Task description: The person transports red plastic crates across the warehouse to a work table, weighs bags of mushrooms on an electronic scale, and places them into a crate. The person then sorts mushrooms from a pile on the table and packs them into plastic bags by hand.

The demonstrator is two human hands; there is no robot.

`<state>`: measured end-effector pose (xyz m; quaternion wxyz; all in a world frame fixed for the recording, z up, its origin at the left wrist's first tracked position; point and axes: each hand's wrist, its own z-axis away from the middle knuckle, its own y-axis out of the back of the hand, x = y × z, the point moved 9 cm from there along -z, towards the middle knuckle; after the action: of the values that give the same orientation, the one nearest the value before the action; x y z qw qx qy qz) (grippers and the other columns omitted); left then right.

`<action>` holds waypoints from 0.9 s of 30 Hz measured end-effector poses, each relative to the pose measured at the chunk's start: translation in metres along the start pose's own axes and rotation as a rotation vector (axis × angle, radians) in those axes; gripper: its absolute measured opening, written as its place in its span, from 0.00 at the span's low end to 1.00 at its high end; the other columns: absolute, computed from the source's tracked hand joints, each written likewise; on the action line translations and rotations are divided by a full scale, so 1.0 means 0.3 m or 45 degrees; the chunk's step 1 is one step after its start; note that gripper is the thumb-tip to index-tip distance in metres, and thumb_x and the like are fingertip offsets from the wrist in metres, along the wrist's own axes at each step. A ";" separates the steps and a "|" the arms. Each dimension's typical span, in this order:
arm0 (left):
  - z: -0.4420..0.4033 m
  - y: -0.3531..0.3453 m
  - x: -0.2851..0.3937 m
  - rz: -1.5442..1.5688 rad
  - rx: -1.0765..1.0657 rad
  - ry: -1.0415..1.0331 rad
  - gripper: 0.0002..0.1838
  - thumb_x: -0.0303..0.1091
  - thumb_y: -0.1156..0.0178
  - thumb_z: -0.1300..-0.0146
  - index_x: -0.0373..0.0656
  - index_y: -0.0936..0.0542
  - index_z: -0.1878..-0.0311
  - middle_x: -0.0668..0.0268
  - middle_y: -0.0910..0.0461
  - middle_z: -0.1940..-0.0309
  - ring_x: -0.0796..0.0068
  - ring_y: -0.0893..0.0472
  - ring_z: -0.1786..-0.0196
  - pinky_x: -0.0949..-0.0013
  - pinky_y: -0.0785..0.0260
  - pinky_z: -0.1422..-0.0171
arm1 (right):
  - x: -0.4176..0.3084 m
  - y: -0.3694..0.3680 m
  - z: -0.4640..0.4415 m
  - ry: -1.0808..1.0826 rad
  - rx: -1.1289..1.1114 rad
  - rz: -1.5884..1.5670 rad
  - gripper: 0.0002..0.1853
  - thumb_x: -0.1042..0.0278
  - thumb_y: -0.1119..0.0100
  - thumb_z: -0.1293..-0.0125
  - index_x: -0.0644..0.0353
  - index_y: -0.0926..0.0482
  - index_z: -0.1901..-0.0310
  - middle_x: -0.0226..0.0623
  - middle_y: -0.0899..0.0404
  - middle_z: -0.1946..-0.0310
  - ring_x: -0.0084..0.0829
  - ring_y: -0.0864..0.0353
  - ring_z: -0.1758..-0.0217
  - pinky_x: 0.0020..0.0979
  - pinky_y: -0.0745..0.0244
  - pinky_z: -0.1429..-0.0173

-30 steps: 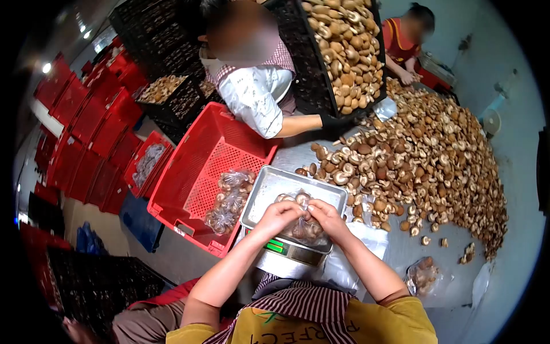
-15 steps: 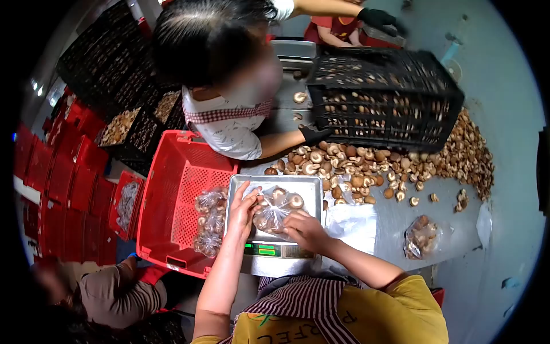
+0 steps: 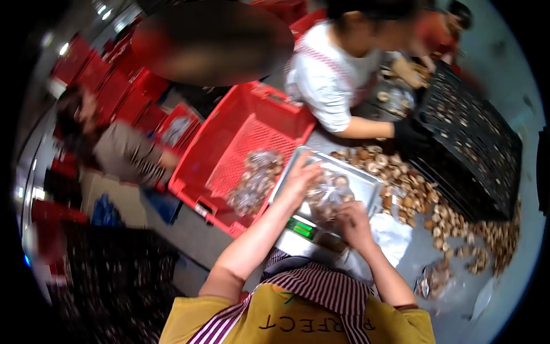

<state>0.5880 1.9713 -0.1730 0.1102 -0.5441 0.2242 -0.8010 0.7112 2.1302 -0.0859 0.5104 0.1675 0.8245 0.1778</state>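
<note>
A clear plastic bag of mushrooms rests in the metal tray of a scale with a lit green display. My left hand lies at the bag's left side, fingers apart, over the tray's left part. At the bag's lower right, my right hand has its fingers bent against the plastic; what they pinch is blurred. Left of the scale, a red crate holds several filled mushroom bags.
A co-worker in white tips a black crate over the mushroom pile. Plastic bags lie right of the scale, a filled bag farther right. Another person is at left.
The view has swung round. The black crate has been turned over onto the pile. My left hand has left the bag's top and opened beside it; my right hand has moved to its lower right.
</note>
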 end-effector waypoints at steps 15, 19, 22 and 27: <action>0.154 -0.001 0.353 -1.317 -0.071 -1.040 0.07 0.33 0.40 0.45 0.43 0.18 0.65 0.59 0.19 0.56 0.59 0.22 0.48 0.59 0.32 0.44 | -0.155 -0.120 -0.317 -0.138 -0.071 -0.019 0.21 0.77 0.38 0.45 0.66 0.26 0.48 0.47 0.26 0.47 0.43 0.26 0.42 0.37 0.33 0.38; 0.138 0.010 0.465 -1.573 -0.030 -1.162 0.07 0.35 0.40 0.46 0.42 0.18 0.67 0.59 0.22 0.60 0.57 0.23 0.50 0.57 0.32 0.45 | -0.111 -0.365 -0.433 -0.085 -0.329 0.374 0.42 0.78 0.34 0.55 0.63 0.36 0.34 0.54 0.34 0.37 0.54 0.34 0.34 0.45 0.38 0.31; 0.096 0.084 0.498 -1.661 0.011 -1.101 0.07 0.35 0.42 0.45 0.42 0.19 0.67 0.59 0.24 0.63 0.56 0.24 0.50 0.57 0.33 0.44 | -0.094 -0.468 -0.532 0.006 -0.348 0.339 0.36 0.80 0.37 0.53 0.64 0.32 0.37 0.52 0.31 0.38 0.54 0.32 0.36 0.45 0.37 0.32; 0.032 0.254 0.638 -1.256 0.088 -1.050 0.07 0.22 0.41 0.48 0.38 0.21 0.65 0.59 0.24 0.63 0.56 0.23 0.55 0.58 0.32 0.42 | 0.059 -0.613 -0.630 0.026 -0.298 0.181 0.18 0.71 0.45 0.36 0.65 0.25 0.45 0.42 0.18 0.55 0.42 0.20 0.52 0.36 0.26 0.45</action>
<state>0.5185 1.8219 -0.0491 -0.1764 -0.8428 -0.1390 -0.4892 0.5160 1.9531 -0.1064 0.5042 0.1628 0.7893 0.3102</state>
